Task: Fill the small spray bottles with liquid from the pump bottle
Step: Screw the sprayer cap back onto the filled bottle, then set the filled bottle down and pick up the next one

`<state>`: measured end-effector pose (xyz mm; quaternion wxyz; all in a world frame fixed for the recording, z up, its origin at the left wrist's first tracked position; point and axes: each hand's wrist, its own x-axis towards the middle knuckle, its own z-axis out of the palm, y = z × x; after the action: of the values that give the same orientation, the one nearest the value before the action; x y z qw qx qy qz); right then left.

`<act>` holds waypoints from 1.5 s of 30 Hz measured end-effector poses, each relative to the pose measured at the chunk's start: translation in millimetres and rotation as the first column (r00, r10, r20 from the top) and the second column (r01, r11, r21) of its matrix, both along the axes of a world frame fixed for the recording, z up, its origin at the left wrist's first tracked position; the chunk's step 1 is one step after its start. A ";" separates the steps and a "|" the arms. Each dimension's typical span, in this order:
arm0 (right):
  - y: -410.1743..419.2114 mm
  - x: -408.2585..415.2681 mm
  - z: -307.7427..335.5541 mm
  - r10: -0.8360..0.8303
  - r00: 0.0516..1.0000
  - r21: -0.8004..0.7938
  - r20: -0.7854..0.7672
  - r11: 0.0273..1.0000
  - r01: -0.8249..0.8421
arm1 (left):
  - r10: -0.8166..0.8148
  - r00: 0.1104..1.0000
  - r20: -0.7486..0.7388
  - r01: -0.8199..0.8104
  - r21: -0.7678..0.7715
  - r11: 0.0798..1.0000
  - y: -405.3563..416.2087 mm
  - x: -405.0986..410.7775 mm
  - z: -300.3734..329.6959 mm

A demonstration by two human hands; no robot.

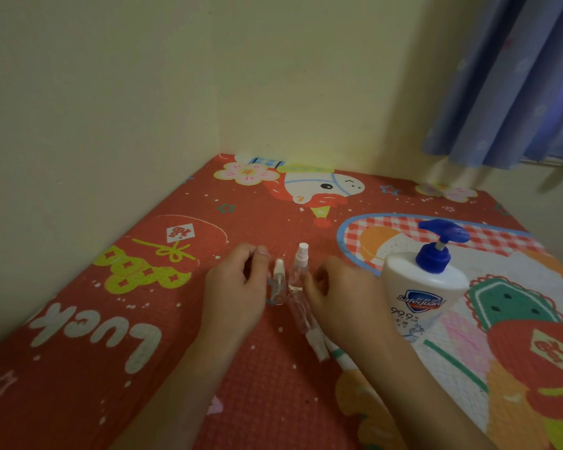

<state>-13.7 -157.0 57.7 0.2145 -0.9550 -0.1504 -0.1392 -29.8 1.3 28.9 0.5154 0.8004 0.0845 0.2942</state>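
Spray bottles (295, 280) left of pump bottle (418, 287) seemingly unfilled, caps on. Left hand (238, 287), right hand (342, 297) loosely curled beside them; grip unclear.

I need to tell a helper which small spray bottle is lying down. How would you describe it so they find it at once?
Start at the white pump bottle with the blue pump. Just left of it, under the right hand, lies a clear spray bottle. Unlike the upright bottles beside it, it lies flat.

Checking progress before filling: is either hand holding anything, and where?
Cannot be told: left hand and right hand flank the small clear plastic spray bottles; finger contact is unclear.
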 end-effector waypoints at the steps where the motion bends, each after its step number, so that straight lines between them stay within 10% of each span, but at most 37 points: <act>1: -0.7 -5.0 -0.2 0.011 0.999 -0.069 -0.038 0.998 -0.013 | 0.001 1.000 -0.001 -0.001 0.008 1.000 -0.6 0.3 -1.1; 13: -4.1 -12.5 -25.8 0.022 0.969 -0.249 -0.244 0.965 -0.085 | -0.039 0.999 -0.003 0.039 0.016 0.999 -4.7 -3.5 -0.6; 26: -26.0 -15.8 27.0 0.251 0.943 0.095 -0.219 0.967 -0.236 | -0.460 0.879 -0.129 0.474 0.350 0.808 5.5 -9.7 0.3; 45: -20.0 -10.3 9.1 0.240 0.854 0.506 -0.462 0.862 0.031 | -0.494 0.820 -0.289 0.560 0.226 0.797 10.8 -8.4 -2.1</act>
<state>-23.9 -177.0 66.8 0.4917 -0.8595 -0.1009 0.0968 -38.2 12.1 26.8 0.4366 0.8877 -0.1336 0.0590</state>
